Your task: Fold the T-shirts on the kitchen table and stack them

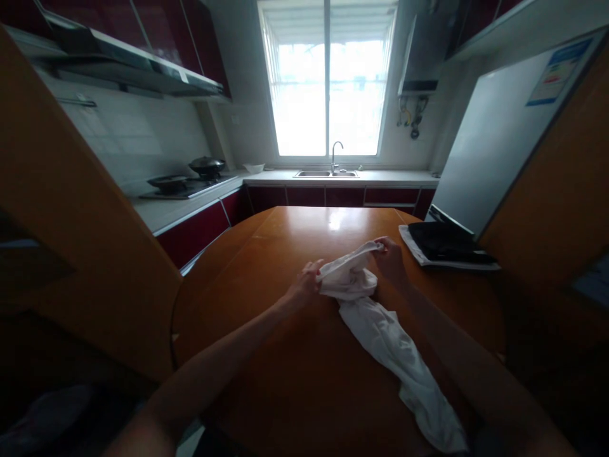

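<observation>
1. The white cloth (380,324) lies on the round wooden table (295,355), near the middle. Its far end is bunched up between the two hands, and the rest runs as a long crumpled strip toward 5 o'clock, down to the near edge of the table.
2. The left hand (304,285) is at 9 o'clock of the bunched end. Its fingers are closed on the edge of the cloth, so the fabric is pinched there.
3. The right hand (390,257) is at 1 o'clock of the bunch. Its fingers are also clamped on the cloth, on a raised corner. I think the two hands hold the same edge apart so that it stays stretched between them, while the table carries the loose tail.
4. At 2 o'clock from the cloth, near the table edge, a dark flat thing (442,247) lies on a white flat base; what it is I cannot tell.
5. At 12 o'clock, well apart, under the bright window (328,95), the steel sink (326,173) is set in the counter; its inside does not show.
6. At 10 o'clock a wok with lid (207,166) and a dark pan (167,183) stand on the stove. Their contents are hidden.
</observation>
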{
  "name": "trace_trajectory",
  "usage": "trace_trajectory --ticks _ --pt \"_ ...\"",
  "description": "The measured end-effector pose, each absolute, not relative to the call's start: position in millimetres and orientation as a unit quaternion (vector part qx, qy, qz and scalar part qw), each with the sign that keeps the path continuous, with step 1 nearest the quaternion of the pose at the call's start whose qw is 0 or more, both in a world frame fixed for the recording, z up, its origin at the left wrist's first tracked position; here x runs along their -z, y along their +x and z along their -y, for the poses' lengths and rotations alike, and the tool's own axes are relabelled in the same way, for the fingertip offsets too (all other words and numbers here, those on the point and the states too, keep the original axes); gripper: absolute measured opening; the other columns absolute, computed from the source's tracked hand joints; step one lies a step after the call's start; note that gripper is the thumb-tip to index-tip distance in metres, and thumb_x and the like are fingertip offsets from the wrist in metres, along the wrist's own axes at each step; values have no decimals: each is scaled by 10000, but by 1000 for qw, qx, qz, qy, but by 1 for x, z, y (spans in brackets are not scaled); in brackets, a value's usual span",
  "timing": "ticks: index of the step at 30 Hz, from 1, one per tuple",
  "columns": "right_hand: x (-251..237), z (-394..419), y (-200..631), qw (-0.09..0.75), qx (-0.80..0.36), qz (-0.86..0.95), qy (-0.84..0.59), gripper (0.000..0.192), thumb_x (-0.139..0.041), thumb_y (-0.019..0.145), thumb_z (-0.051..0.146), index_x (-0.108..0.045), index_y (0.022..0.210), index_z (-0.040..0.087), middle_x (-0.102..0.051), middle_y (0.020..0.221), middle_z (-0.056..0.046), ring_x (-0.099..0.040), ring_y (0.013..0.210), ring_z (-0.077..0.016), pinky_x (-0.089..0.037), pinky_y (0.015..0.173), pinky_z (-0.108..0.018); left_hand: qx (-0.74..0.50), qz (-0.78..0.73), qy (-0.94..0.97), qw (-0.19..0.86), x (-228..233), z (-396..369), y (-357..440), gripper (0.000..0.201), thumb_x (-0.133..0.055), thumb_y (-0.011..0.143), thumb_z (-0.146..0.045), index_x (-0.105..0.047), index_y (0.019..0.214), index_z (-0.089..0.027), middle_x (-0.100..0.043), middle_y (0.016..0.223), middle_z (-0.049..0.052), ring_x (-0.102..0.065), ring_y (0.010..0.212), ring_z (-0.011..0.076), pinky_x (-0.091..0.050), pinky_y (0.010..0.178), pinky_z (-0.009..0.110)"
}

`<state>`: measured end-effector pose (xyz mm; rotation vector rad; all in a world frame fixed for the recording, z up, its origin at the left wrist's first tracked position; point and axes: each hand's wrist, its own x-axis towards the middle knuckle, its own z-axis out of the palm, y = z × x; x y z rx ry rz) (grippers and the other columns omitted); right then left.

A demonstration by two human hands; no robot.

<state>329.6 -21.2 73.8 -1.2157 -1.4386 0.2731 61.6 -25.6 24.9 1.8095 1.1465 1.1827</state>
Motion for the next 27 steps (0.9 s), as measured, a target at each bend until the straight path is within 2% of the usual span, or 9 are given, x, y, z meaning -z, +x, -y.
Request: trace_trajectory --ticks 3,5,8,12,15,18,22,25,27 --pt "-100 6 344 567 -122 622 -526 157 -588 752 346 -650 777 205 -661 703 -46 -569 694 -208 -414 605 -302 -447 -478 649 389 -60 -13 43 71 -721 628 -155 -676 639 -208 -546 589 6 -586 732 212 -467 665 268" --pt "-120 -7 353 558 -118 629 -528 130 -600 721 340 -632 735 214 -639 666 -40 -551 675 -202 -398 592 -302 -455 -489 625 404 -87 -39 34 106 -719 669 -214 -635 608 -192 -513 525 -14 -558 613 173 -435 575 239" --pt "-153 -29 365 552 -148 638 -517 144 -627 690 361 -610 720 221 -622 661 -28 -525 657 -189 -384 578 -299 -483 -485 599 416 -127 -69 28 155 -714 728 -314 -669 758 -168 -603 616 7 -551 548 140 -422 520 226" --pt "-195 -49 380 542 -221 652 -482 236 -690 695 441 -607 760 230 -626 696 -28 -506 654 -180 -384 566 -305 -530 -417 586 448 -178 -86 26 281 -766 722 -394 -697 881 -173 -663 719 22 -585 584 139 -444 522 216" --pt "-221 -51 394 520 -259 669 -464 272 -728 702 469 -628 788 231 -636 714 -26 -522 648 -176 -405 566 -309 -434 -368 652 501 -206 -87 16 341 -814 690 -409 -733 920 -171 -706 772 47 -649 677 186 -488 571 238" --pt "-238 -46 409 453 -310 698 -460 294 -780 687 466 -684 799 212 -674 737 -33 -559 637 -177 -428 558 -306 -285 -400 714 499 -217 -89 -1 304 -875 573 -323 -760 821 -192 -723 728 34 -675 687 221 -490 564 244" --pt "-237 -40 425 306 -430 704 -475 351 -875 589 407 -746 813 169 -738 806 -93 -627 637 -210 -468 534 -310 -228 -477 748 401 -204 -100 -22 199 -861 490 -243 -664 514 -216 -567 443 -42 -501 394 130 -288 379 212" --pt "-217 -46 437 195 -507 678 -496 383 -929 435 255 -748 751 136 -726 707 -90 -642 594 -226 -474 503 -305 -145 -481 774 386 -191 -114 -35 269 -878 454 -226 -611 430 -208 -526 396 -38 -422 339 111 -226 355 228" --pt "-202 -61 445 175 -500 664 -529 376 -914 360 152 -733 690 130 -689 614 -49 -631 551 -215 -476 493 -300 -99 -483 774 397 -187 -127 -43 272 -892 435 -239 -623 439 -204 -559 420 -26 -439 349 121 -244 358 228"
